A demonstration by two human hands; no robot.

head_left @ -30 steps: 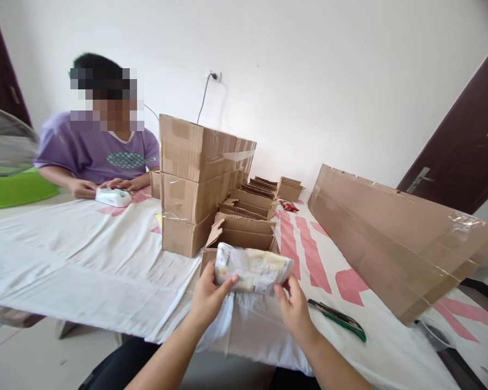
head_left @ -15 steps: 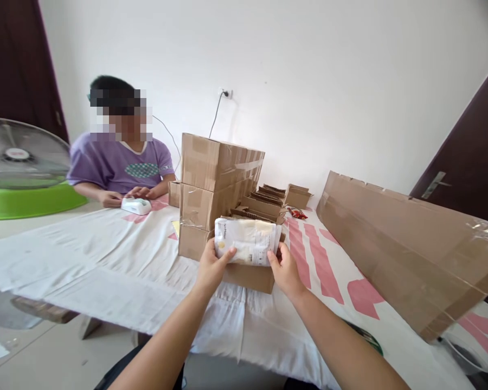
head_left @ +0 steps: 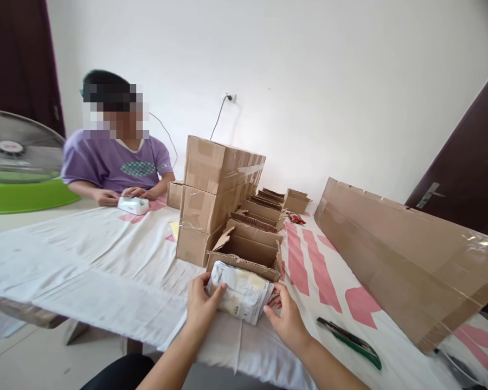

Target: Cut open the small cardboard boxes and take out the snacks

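Observation:
A white plastic pouch (head_left: 241, 291) with printed text and pale yellow patches is held tilted in front of the nearest open carton (head_left: 244, 266). My left hand (head_left: 202, 303) grips the pouch's left end, thumb on its front face. At the right end, my right hand (head_left: 283, 314) pinches the pouch's edge between thumb and fingers. The carton stands with its flaps up, and its inside looks dark; its lower front is hidden behind the pouch.
Taped cartons (head_left: 205, 165) are stacked to the left, with several open cartons (head_left: 264, 208) behind. A green box cutter (head_left: 352, 344) lies at right, near a long cardboard panel (head_left: 398, 254). Across the table, a person in purple (head_left: 117, 162) touches a white device (head_left: 133, 205). A fan (head_left: 16, 157) stands left.
Both hands have drawn the pouch down and toward me, away from the carton's opening, so the carton's inside now shows. The box cutter, mostly covered by my right arm before, is now visible.

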